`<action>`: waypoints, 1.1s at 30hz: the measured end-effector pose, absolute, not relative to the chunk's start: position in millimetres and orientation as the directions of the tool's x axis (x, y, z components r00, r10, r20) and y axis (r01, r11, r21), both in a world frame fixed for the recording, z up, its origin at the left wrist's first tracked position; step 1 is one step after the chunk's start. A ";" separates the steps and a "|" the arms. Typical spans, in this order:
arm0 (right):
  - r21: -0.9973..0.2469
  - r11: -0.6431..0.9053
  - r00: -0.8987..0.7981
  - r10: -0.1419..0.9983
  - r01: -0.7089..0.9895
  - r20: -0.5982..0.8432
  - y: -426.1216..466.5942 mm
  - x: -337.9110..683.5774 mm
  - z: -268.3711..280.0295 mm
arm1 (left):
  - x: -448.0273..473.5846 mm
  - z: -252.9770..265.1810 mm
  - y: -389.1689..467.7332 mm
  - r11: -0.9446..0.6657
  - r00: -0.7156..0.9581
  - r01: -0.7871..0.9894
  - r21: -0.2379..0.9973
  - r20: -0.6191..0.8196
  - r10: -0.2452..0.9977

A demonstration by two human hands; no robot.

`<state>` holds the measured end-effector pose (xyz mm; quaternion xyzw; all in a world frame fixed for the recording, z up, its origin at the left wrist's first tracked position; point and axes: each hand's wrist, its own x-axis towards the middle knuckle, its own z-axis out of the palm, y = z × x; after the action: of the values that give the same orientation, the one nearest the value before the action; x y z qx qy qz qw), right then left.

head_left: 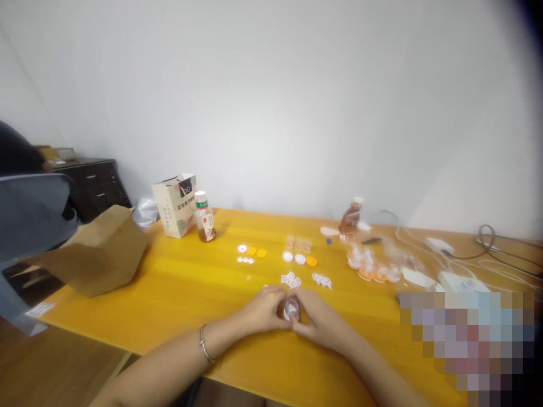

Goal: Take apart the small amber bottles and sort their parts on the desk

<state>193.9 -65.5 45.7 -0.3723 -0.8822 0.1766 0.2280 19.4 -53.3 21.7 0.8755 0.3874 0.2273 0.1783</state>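
Observation:
Near the front of the yellow table, my left hand [265, 310] and my right hand [314, 317] curl in from both sides around a small clear round cup [291, 308]. White material shows inside the cup; its exact shape is too small to tell. Just beyond the fingers lie two clusters of white openwork pieces, one straight ahead [291, 280] and one to the right [322, 280]. Farther back are white discs [287, 256], an orange disc [311, 261] and several small clear cups [303, 245]. Left of these sit yellow discs [261, 253] and small white parts [245, 260].
Orange-and-white lidded pieces [373, 268] are heaped at the right, near a bottle of reddish-brown liquid [351, 216] and cables [479, 249]. A labelled bottle [205, 219], a printed paper bag [175, 206] and a brown paper bag [102, 249] stand left. A person's dark sleeve [19, 152] shows far left.

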 end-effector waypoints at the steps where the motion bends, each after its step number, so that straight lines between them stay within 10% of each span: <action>1: -0.468 0.673 -0.625 0.728 0.574 0.281 -65.7 194.0 46.1 | 19.3 20.8 -52.9 -0.634 0.594 0.598 0.490 0.260 0.761; 11: -0.506 0.577 -0.210 0.766 0.641 0.608 -34.8 220.3 39.5 | 18.1 18.1 -49.6 -0.596 0.567 0.600 0.533 0.243 0.787; 20: -0.505 0.147 0.062 0.926 0.851 0.373 68.9 262.1 30.6 | 16.2 15.6 -48.4 -0.617 0.578 0.590 0.521 0.260 0.773; 33: -0.531 0.106 0.129 0.913 0.840 0.386 107.6 252.1 13.4 | 14.7 17.7 -46.7 -0.625 0.599 0.586 0.517 0.244 0.763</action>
<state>252.1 107.6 13.4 -0.6664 -0.6580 0.0527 0.3467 14.7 -46.7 17.7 0.8723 0.3865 0.2265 0.1958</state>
